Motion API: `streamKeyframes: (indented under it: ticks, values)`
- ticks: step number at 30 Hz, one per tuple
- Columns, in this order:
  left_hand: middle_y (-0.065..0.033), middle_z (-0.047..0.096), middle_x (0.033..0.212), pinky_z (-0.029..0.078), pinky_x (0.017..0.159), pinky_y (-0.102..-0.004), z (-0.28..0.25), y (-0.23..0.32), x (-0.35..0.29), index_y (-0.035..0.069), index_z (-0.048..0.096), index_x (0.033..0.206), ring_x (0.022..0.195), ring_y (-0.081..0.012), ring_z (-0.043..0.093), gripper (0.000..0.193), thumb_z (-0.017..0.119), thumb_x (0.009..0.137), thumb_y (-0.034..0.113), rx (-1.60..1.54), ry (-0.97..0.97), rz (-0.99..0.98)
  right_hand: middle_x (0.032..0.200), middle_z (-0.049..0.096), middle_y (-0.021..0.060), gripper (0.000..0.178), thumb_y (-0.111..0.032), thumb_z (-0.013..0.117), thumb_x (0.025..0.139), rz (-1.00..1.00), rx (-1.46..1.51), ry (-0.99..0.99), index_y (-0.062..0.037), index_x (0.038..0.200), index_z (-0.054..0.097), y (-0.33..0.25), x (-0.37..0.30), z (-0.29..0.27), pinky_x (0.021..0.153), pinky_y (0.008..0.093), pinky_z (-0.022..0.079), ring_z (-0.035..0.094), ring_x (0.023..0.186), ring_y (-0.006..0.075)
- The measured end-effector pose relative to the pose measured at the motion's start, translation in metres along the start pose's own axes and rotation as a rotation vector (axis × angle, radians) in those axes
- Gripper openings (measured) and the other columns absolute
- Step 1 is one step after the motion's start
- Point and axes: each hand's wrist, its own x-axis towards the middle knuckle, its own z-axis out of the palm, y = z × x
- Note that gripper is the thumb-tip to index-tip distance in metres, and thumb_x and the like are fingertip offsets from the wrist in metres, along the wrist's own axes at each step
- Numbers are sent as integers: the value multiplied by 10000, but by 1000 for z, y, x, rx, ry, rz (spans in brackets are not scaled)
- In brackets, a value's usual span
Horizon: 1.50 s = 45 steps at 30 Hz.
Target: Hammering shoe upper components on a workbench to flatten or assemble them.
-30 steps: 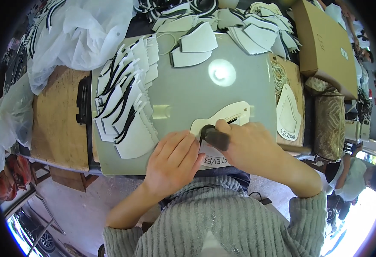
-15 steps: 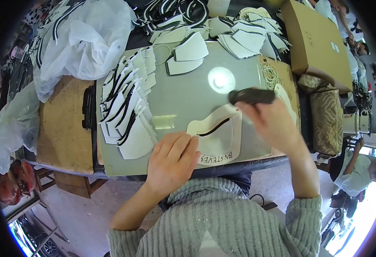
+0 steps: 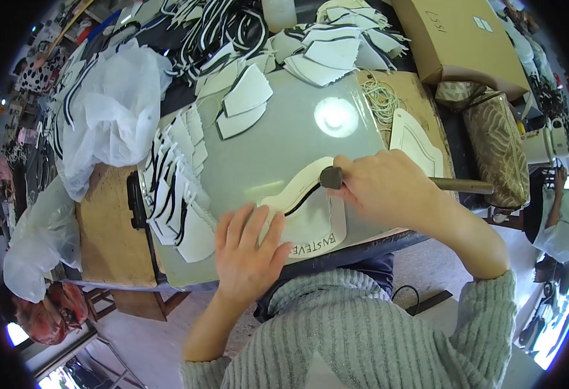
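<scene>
My right hand [image 3: 388, 185] is closed around a hammer [image 3: 330, 177]. Its dark head rests against or just above the upper edge of a white curved template [image 3: 340, 227], and its handle sticks out behind my wrist. Within the template lies a white cut piece [image 3: 310, 227] with a black strip along its curved upper edge. My left hand [image 3: 249, 262] lies flat with fingers apart, its fingertips on the template's left end. Left of that hand is an overlapping row of white pieces [image 3: 197, 236] with black edging.
All this lies on a grey-green board [image 3: 232, 155] on the table. More white pieces [image 3: 245, 94] lie at the back, beside black-and-white strips [image 3: 229, 32]. At right are a string coil [image 3: 380, 97], another white template [image 3: 417, 144], a cardboard box [image 3: 466, 45] and a patterned bundle [image 3: 495, 149]. Plastic bags [image 3: 112, 110] lie left.
My right hand has turned the hammer and brought its head left and down onto the template's upper edge. My left fingers have spread out. The whole view has shifted and tilted.
</scene>
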Motion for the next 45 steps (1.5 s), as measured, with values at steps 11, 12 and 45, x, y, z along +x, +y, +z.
streamKeyframes:
  ticks: [11,12,45]
  values:
    - [-91,643,1163,475,976,-476,1,-2,25,59,673,1119,1143,-298,608,324,715,834,206,-193,88,166,649,632,128,335,-289,542,1006,284,964,-14,11,868,603,22,-3,9,543,362,517,651,550,226]
    - [-91,643,1163,475,976,-476,2,2,35,59,673,1119,1143,-298,608,324,715,834,206,-192,86,165,623,604,74,351,-255,545,1008,344,1050,-118,14,785,585,26,-5,8,492,298,483,596,511,131]
    - [-40,454,717,400,559,-384,-40,-42,94,104,503,694,587,-235,475,132,614,638,59,-630,175,364,752,657,88,249,-202,536,1038,470,1367,193,35,962,540,-4,-11,49,413,243,461,711,608,180]
